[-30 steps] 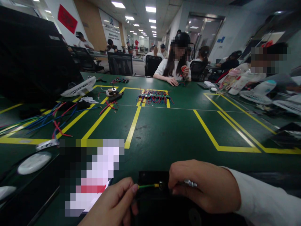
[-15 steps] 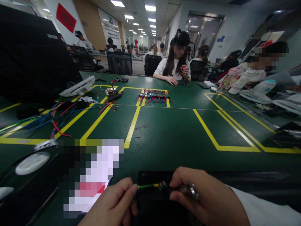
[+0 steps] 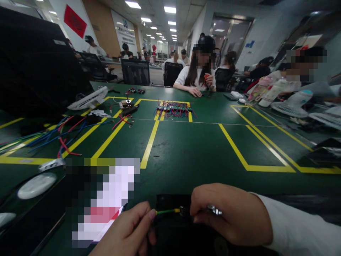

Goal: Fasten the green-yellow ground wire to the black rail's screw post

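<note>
Between the thumb and fingers of my left hand (image 3: 133, 227) a green-and-yellow wire (image 3: 165, 212) is pinched. It runs right to a small dark fitting (image 3: 182, 211), where its yellow end meets it. My right hand (image 3: 231, 215) is closed just right of that fitting, fingers curled around a shiny metal tool (image 3: 214, 209). Only a bit of the tool shows above the fingers, so its exact kind cannot be made out. Below both hands lies a black object (image 3: 173, 233) at the near edge, its details lost in shadow.
A lit phone-like screen (image 3: 117, 192), blurred out, lies left of my hands. Loose coloured wires (image 3: 64, 133) spread at far left. Ahead, a bundle of wired boards (image 3: 174, 109) rests on the green table (image 3: 186, 149). A person (image 3: 197, 76) sits opposite.
My right hand has rotated and shifted slightly, turning the metal tool to lie flatter. My left hand and the wire stay in place.
</note>
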Demonstrator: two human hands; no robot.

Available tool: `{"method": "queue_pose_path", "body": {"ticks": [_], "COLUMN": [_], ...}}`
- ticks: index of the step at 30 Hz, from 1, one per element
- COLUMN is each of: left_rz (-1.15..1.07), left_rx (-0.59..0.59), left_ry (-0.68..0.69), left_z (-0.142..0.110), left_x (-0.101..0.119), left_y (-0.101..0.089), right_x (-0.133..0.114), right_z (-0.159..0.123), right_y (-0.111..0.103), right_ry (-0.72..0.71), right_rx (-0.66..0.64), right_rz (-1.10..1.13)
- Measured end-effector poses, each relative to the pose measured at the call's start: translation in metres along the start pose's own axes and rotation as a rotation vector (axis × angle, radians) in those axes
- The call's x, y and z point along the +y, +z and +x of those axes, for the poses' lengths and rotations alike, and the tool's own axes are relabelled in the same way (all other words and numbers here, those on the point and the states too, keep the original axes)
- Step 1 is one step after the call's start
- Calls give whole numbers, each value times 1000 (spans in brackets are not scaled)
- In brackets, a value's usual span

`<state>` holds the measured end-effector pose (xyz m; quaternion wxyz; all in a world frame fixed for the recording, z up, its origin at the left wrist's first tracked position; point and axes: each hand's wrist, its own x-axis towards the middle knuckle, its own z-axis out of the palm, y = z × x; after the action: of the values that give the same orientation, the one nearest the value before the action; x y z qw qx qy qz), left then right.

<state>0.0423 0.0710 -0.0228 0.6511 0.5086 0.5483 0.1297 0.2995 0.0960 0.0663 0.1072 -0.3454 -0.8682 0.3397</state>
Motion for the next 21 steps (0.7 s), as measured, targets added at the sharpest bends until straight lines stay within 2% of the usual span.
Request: {"method": "queue_pose_path", "body": {"ticks": [5, 8, 12, 15, 21], "left_rz": [-7, -17, -24, -2, -54], "left_rx": [4, 14, -2, -1, -9], "left_ry": [21, 10, 8, 29, -18], "left_z": [1, 1, -1, -1, 1], "left_x": [-2, 0, 3, 5, 3], "left_y": [0, 0, 1, 1, 0], "right_x": [2, -1, -9, -12, -10], "right_z": [6, 5, -3, -9, -13], "right_y": [-7, -12, -15, -7, 20], "right_ry": [-73, -73, 73, 196, 279], "right_rx": [-82, -84, 76, 196, 229], "right_rz": [0, 12, 49, 23, 57]}}
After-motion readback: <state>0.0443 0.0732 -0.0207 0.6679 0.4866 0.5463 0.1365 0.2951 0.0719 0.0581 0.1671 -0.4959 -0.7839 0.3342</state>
